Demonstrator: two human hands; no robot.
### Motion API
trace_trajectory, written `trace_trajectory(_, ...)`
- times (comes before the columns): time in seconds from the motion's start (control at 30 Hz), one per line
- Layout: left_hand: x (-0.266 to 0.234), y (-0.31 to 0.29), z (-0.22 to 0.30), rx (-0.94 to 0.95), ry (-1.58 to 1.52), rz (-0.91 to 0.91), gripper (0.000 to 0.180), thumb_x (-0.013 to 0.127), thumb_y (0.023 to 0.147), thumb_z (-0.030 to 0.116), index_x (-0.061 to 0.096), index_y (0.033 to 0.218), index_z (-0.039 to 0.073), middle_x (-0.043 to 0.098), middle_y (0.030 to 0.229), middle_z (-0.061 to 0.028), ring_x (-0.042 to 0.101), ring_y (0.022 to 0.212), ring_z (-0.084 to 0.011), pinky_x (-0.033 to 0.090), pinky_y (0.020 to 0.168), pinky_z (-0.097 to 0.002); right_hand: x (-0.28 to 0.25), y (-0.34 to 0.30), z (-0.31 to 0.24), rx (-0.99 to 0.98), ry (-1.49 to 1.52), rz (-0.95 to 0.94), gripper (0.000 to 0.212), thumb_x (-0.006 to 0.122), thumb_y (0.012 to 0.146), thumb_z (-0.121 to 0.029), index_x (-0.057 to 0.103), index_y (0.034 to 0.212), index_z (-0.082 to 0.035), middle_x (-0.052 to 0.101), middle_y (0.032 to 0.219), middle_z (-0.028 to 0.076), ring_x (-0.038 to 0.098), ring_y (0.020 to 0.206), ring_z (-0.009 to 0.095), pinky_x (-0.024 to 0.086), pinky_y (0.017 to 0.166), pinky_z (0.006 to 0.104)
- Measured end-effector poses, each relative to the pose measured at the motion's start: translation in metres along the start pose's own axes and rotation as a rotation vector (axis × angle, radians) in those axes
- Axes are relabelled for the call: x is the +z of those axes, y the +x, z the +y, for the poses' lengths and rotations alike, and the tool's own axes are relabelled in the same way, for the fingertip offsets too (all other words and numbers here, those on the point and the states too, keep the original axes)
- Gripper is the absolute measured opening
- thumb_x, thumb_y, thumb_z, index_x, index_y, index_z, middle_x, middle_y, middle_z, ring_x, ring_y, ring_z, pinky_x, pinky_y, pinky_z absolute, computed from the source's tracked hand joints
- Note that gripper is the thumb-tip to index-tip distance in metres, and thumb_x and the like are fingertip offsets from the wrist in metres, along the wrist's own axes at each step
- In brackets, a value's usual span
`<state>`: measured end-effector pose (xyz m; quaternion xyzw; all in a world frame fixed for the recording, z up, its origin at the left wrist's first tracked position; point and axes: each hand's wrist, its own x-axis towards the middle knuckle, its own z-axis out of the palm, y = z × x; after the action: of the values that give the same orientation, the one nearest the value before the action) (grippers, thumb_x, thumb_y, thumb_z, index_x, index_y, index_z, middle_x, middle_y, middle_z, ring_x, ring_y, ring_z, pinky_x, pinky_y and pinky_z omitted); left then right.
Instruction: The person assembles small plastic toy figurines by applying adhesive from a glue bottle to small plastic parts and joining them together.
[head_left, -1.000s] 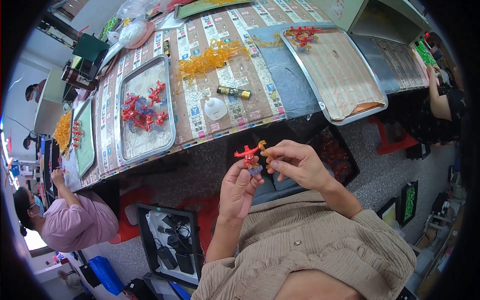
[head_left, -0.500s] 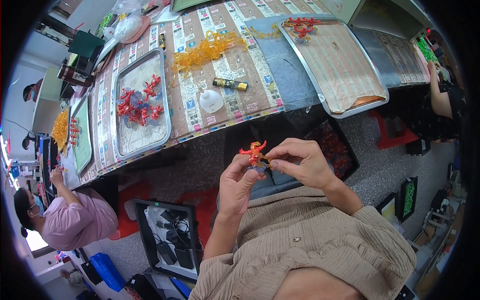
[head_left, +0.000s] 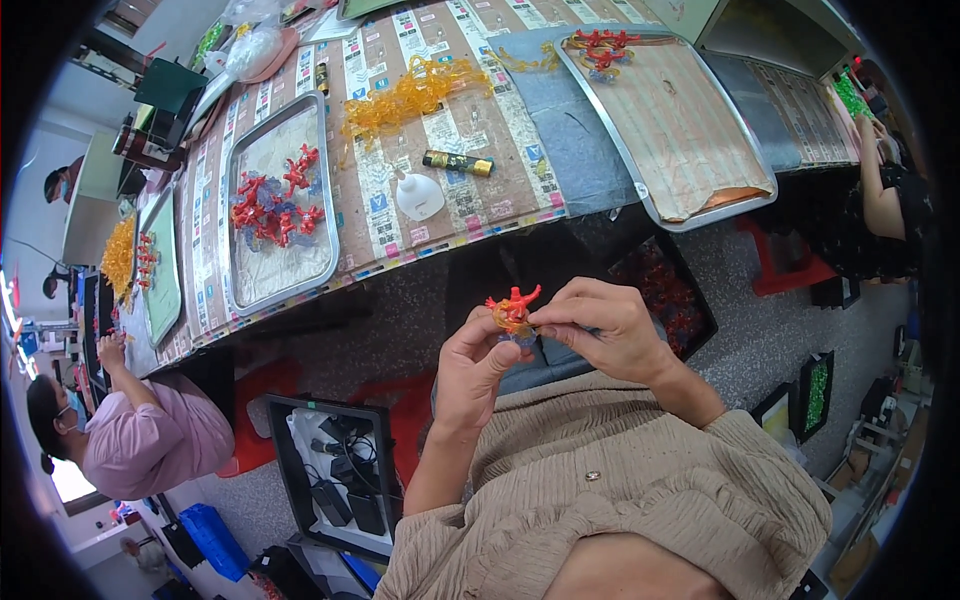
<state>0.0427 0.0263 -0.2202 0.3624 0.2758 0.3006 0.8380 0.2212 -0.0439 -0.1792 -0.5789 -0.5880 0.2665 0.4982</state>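
Observation:
Above my lap, my left hand (head_left: 474,368) grips a small red toy figurine (head_left: 517,298) between thumb and fingers. Its translucent blue base (head_left: 521,338) shows by the thumb tip. A translucent yellow-orange plastic piece (head_left: 508,318) lies across the front of the figurine. My right hand (head_left: 607,328) is closed in a pinch against the figurine's right side, on the end of that yellow piece; its fingertips hide most of the contact. On the table, a metal tray (head_left: 333,240) at left holds a pile of similar red figurines (head_left: 270,212) with blue bases.
A heap of yellow plastic pieces (head_left: 415,95), a white squeeze bottle (head_left: 419,197) and a dark-and-gold tube (head_left: 459,163) lie on the table. Right of them, a lined tray (head_left: 680,130) bears several figurines. Co-workers sit at both sides; a black crate (head_left: 335,475) stands below left.
The figurine has tipped in my left hand. The yellow piece has shifted across the figurine's front, and my right fingers have moved slightly closer to it.

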Motion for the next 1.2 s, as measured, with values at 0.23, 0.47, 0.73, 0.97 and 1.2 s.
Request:
trace_trajectory(0.23, 0.004, 0.001, 0.002, -0.05, -0.045, -0.009, 0.032, 0.074, 0.078, 0.01, 0.064, 0.106, -0.001, 0.052, 0.105, -0.0023, 0.058, 0.096, -0.0132, 0.056, 0.08, -0.0276, -0.001, -0.001, 0.0, 0.008, -0.013, -0.005, 0.024, 0.073, 0.073, 0.003, 0.071, 0.096, -0.004, 0.064, 0.081, 0.009, 0.063, 0.071, 0.017, 0.05, 0.06, 0.0259)
trace_trajectory(0.47, 0.007, 0.0, 0.0, -0.062, -0.037, -0.007, 0.03, 0.073, 0.079, 0.008, 0.064, 0.106, 0.0, 0.051, 0.106, -0.0023, 0.058, 0.097, -0.0134, 0.057, 0.082, -0.0279, -0.004, 0.001, 0.004, 0.037, 0.009, -0.04, 0.019, 0.073, 0.074, 0.001, 0.07, 0.092, -0.002, 0.064, 0.079, 0.009, 0.063, 0.07, 0.017, 0.049, 0.059, 0.0265)
trace_trajectory(0.73, 0.002, -0.002, -0.01, -0.194, -0.295, -0.014, 0.031, 0.067, 0.086, 0.01, 0.058, 0.115, 0.001, 0.064, 0.104, -0.007, 0.065, 0.084, -0.0145, 0.057, 0.076, -0.0287, -0.002, -0.001, 0.008, 0.146, 0.112, -0.063, 0.015, 0.068, 0.076, 0.003, 0.068, 0.091, -0.001, 0.063, 0.077, 0.008, 0.061, 0.065, 0.016, 0.047, 0.057, 0.0267)
trace_trajectory(0.97, 0.006, 0.0, -0.016, -0.204, -0.339, 0.008, 0.031, 0.067, 0.086, 0.01, 0.057, 0.114, 0.0, 0.064, 0.104, -0.007, 0.065, 0.083, -0.0135, 0.057, 0.077, -0.0292, 0.0, -0.004, 0.012, 0.194, 0.114, -0.05, 0.013, 0.067, 0.077, 0.002, 0.067, 0.09, 0.0, 0.062, 0.077, 0.008, 0.061, 0.065, 0.015, 0.047, 0.056, 0.0261)
trace_trajectory(1.2, 0.011, -0.002, -0.014, -0.176, -0.257, 0.002, 0.038, 0.07, 0.084, 0.011, 0.056, 0.118, 0.001, 0.064, 0.104, -0.008, 0.065, 0.086, -0.0146, 0.057, 0.078, -0.0287, -0.003, -0.007, 0.013, 0.075, 0.03, -0.013, 0.012, 0.069, 0.077, 0.0, 0.068, 0.089, -0.001, 0.062, 0.077, 0.007, 0.06, 0.064, 0.015, 0.046, 0.054, 0.0257)
